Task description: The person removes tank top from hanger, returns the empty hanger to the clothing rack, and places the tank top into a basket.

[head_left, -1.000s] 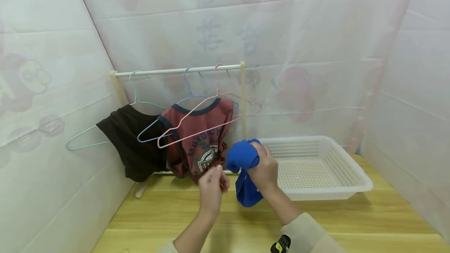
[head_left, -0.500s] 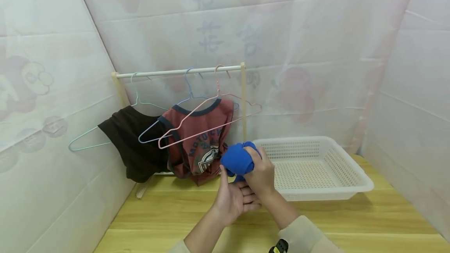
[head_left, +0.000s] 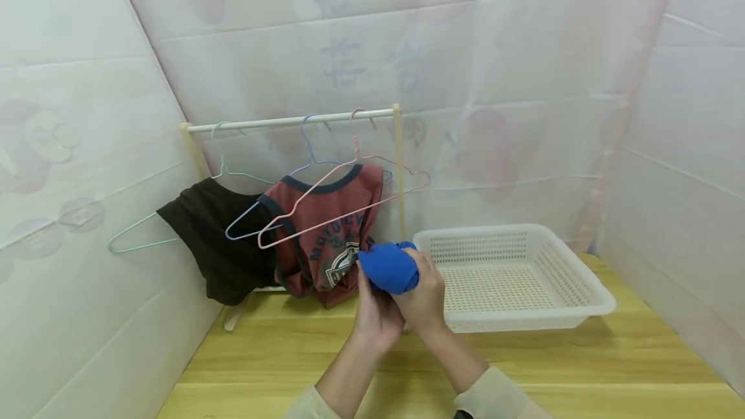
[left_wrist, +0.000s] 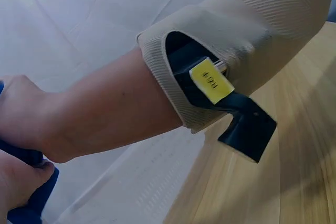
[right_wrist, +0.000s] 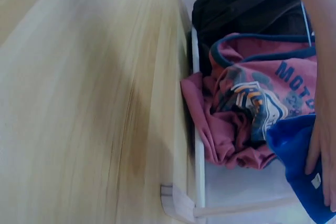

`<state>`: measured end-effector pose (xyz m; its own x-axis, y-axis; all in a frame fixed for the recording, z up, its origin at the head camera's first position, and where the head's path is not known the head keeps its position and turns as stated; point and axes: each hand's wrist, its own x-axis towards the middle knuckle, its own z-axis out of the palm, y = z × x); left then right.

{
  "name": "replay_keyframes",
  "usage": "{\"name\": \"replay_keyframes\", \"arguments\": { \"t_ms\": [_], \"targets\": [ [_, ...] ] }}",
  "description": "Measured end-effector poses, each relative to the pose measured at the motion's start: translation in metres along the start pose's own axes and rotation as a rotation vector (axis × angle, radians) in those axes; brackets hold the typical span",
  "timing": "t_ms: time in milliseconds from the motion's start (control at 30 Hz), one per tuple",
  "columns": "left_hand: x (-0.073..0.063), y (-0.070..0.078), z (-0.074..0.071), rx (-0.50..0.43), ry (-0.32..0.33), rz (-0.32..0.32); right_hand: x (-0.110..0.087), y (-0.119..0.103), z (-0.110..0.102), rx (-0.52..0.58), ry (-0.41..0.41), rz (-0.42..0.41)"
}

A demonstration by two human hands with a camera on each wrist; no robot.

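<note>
A dark cloth (head_left: 227, 238) hangs on the left, then a red shirt (head_left: 349, 189), with a bare pink hanger (head_left: 357, 146) in front. Next, the left hand (head_left: 375, 322) has its thumb touching the bunched blue cloth (head_left: 388, 267); I cannot tell if its fingers curl round. The right hand (head_left: 426, 293) grips the blue cloth, held left of the white basket (head_left: 529, 313). Sorting out this bundle looks like the step now; the next move seems to need an edge found and opened
</note>
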<state>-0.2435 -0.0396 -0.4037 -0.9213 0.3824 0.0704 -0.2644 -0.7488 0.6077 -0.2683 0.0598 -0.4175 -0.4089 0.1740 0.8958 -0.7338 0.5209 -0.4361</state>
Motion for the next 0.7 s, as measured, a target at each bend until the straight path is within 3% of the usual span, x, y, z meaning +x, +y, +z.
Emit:
{"name": "replay_keyframes", "arguments": {
  "t_ms": [267, 533, 700],
  "targets": [
    [-0.001, 0.008, -0.004, -0.013, -0.013, 0.048, 0.0, -0.015, -0.003, 0.231, -0.067, 0.267],
    [-0.002, 0.015, -0.014, 0.182, -0.08, 0.083, 0.004, -0.021, -0.009, 0.478, -0.137, 0.435],
    [0.0, 0.019, -0.019, 0.269, -0.106, 0.146, 0.004, -0.019, -0.011, 0.551, -0.181, 0.544]
  ]
}}
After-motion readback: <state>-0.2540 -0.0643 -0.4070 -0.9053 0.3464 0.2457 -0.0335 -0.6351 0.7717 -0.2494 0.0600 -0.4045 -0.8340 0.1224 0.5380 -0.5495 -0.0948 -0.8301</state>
